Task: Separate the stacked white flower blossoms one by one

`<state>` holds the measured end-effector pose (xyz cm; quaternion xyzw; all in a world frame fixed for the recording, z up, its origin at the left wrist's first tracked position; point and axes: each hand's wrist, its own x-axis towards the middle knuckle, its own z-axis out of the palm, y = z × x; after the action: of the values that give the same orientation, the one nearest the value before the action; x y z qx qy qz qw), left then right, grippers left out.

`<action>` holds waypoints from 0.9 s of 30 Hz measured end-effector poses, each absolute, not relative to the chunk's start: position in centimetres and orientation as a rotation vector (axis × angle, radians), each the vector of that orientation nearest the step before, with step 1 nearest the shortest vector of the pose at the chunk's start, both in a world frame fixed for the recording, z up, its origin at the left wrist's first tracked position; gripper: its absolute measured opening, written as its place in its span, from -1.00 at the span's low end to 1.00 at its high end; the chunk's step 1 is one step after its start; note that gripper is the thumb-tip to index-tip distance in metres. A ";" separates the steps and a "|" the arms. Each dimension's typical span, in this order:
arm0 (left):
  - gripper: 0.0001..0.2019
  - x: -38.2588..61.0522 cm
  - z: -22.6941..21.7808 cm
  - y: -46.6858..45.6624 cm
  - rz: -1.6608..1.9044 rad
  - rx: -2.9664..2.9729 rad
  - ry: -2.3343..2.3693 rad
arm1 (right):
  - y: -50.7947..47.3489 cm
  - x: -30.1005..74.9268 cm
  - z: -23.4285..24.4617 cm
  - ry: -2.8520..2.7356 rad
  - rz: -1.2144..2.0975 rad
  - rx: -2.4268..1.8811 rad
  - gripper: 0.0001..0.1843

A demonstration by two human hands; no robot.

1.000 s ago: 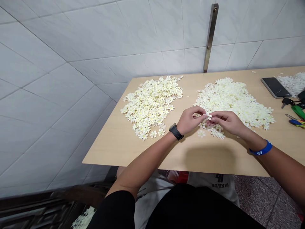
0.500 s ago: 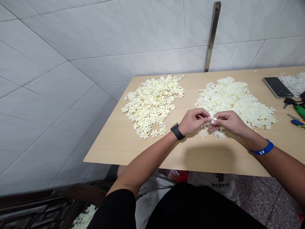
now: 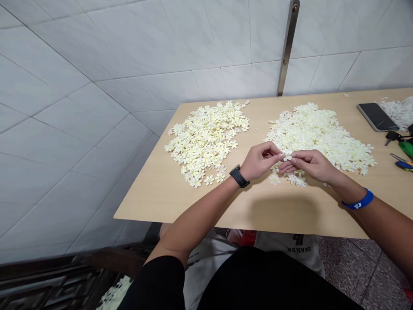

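Between my two hands is one small white artificial flower point(image 3: 287, 155), pinched at its edges with its petals facing up toward me. My left hand point(image 3: 260, 160), with a black watch on the wrist, grips its left side between thumb and forefinger. From the right, my right hand point(image 3: 311, 164) pinches the other side, its lower fingers curled beneath. Just behind the hands lies a broad heap of pale flowers point(image 3: 318, 131). A second heap of flowers with yellow centres point(image 3: 206, 140) spreads over the table's left part.
The wooden table point(image 3: 180, 202) meets a tiled wall, where a metal bracket point(image 3: 287, 51) is fixed. At the far right lie a phone point(image 3: 377, 116), small white pieces point(image 3: 402, 113), keys point(image 3: 392, 136) and a blue-handled tool point(image 3: 404, 165). More flowers point(image 3: 114, 293) show low on the left.
The flower has turned so its open petals show more, and both hands have risen slightly. Both heaps look the same.
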<state>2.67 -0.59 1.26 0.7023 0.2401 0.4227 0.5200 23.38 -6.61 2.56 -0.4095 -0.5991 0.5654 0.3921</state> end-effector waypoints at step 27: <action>-0.82 3.0 1.4 -0.9 0.894 1.554 0.769 | -6.1 22.3 1.6 -1.320 1.339 -1.142 -0.56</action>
<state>3.01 -0.92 1.38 0.6595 0.3263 0.3794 0.5609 22.35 -6.10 1.60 -0.4626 -0.5348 0.5423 0.4537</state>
